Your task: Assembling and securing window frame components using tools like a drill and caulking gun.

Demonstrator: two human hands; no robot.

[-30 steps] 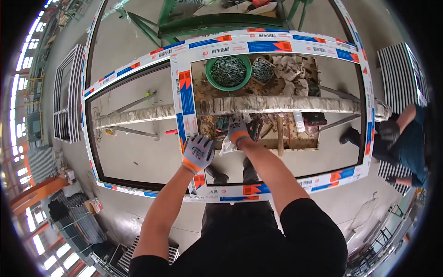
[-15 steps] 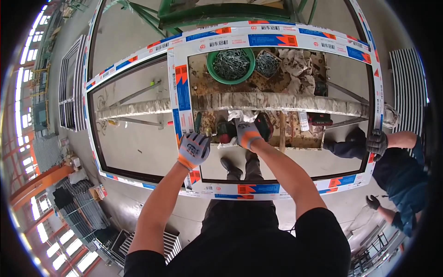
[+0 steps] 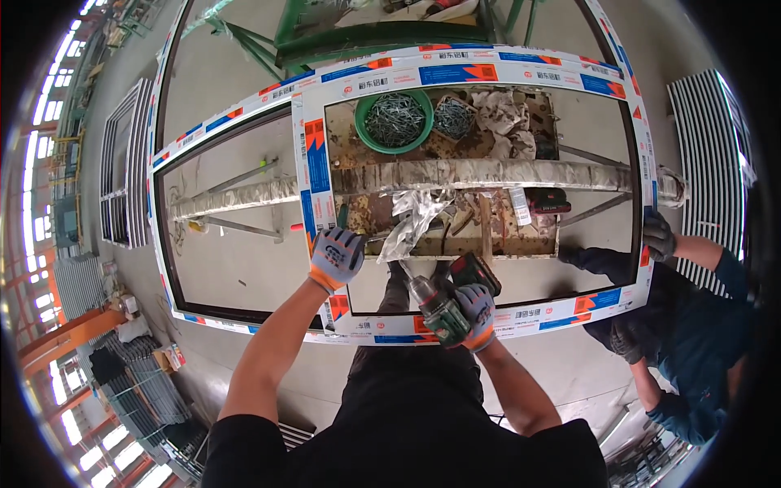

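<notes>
A large window frame (image 3: 543, 328), wrapped in white, blue and orange protective film, lies across a stand before me. My left hand (image 3: 338, 257), in a grey and orange glove, grips its upright middle bar near the lower edge. In my gloved right hand (image 3: 477, 312) is a green and black cordless drill (image 3: 442, 313), fingers closed round its handle. The drill is over the frame's lower rail, its chuck pointing up and left and its battery toward the upper right. Crumpled plastic film (image 3: 415, 224) hangs off the bench beyond it.
Through the frame shows a worn bench (image 3: 521, 246) with a green basin (image 3: 360, 130) of screws, a small box of screws (image 3: 455, 119), rags (image 3: 504, 118) and a second power tool (image 3: 547, 200). A padded crossbar (image 3: 480, 174) runs beneath. At right, a co-worker's gloved hand (image 3: 657, 237) touches the frame.
My right hand has lifted the drill off the bench and brought it back toward me. My left hand stays on the bar. The co-worker's lower hand has moved inward.
</notes>
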